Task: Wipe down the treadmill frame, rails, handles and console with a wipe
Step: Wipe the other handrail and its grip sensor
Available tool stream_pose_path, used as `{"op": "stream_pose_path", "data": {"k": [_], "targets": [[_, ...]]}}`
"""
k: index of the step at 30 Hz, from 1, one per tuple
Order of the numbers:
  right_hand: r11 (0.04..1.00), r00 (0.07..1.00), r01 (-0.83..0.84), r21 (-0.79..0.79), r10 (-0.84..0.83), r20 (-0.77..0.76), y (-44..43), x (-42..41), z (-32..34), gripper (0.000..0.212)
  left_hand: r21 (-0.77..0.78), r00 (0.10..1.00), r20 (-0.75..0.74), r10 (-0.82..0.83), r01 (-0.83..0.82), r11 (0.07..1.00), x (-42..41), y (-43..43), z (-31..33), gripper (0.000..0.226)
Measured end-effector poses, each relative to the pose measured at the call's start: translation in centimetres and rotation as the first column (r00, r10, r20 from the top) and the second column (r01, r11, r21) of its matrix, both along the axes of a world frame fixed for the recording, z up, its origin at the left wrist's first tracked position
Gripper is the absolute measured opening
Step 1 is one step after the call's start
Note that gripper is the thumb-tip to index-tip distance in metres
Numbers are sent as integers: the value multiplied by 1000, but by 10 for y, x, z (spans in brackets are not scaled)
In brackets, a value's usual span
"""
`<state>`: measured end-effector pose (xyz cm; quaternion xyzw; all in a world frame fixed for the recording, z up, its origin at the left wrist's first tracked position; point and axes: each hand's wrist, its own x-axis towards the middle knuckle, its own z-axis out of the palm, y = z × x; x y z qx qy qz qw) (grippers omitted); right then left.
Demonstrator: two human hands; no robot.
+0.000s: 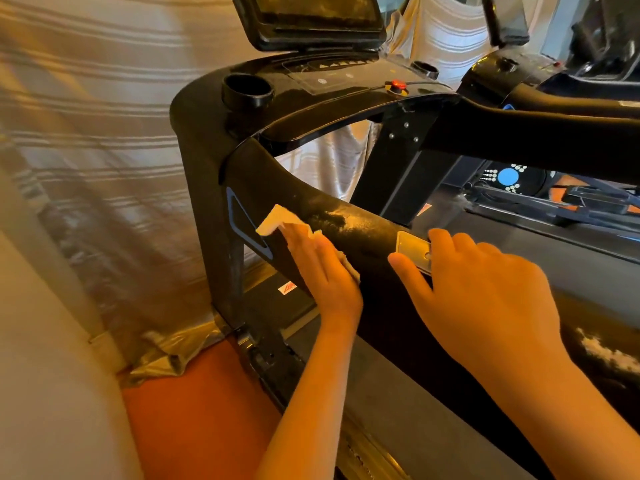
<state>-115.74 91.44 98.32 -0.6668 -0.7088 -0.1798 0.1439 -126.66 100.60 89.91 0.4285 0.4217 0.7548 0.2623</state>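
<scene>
A black treadmill fills the view. Its left handrail point(363, 233) slopes down toward me and carries pale dusty smears. My left hand point(322, 268) lies flat on the rail's near side and presses a white wipe point(275, 221) against it; the wipe sticks out past my fingertips. My right hand point(485, 289) holds the same rail lower down, fingers curled over its top beside a metal sensor plate point(412, 245), thumb on the near side. The console point(346, 84) with a red stop button point(397, 86) and the tilted screen point(311, 15) stand above.
A cup holder point(247, 90) sits at the console's left corner. The left upright point(207, 202) drops to a reddish floor. A striped curtain point(104, 133) hangs close on the left. The running belt point(398, 375) lies below my arms, and a second machine point(554, 91) stands at the right.
</scene>
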Motion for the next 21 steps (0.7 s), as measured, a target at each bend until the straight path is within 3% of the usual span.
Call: {"op": "stream_pose_path", "data": {"k": [3,5,9,11,12,14,17,21], "targets": [[1000,1000,-20,-4,20,3,-1,0,0,89,107,951,-308,33,0,994,-18,13,18,49],[1000,1000,-27,-4,27,5,-2,-1,1,89,157,843,-537,39,54,986,-38,30,21,43],[1000,1000,-22,-7,22,-8,-3,-3,4,91,145,512,-857,59,130,981,-84,62,45,48],[1000,1000,-11,-6,11,-11,-4,-4,5,87,134,305,-947,99,97,986,-104,86,51,48],[1000,1000,-8,-2,8,-8,-4,-4,4,85,98,255,-964,78,66,993,-109,93,53,49],[1000,1000,-14,4,14,-9,-5,-3,3,82,45,283,-958,36,24,999,-111,97,52,50],[1000,999,-30,10,30,-12,-4,-2,0,81,84,377,-925,51,71,994,-95,74,46,47],[997,996,-72,-1,72,-44,-1,-1,-3,87,153,337,-937,96,148,977,-75,53,32,52]]}}
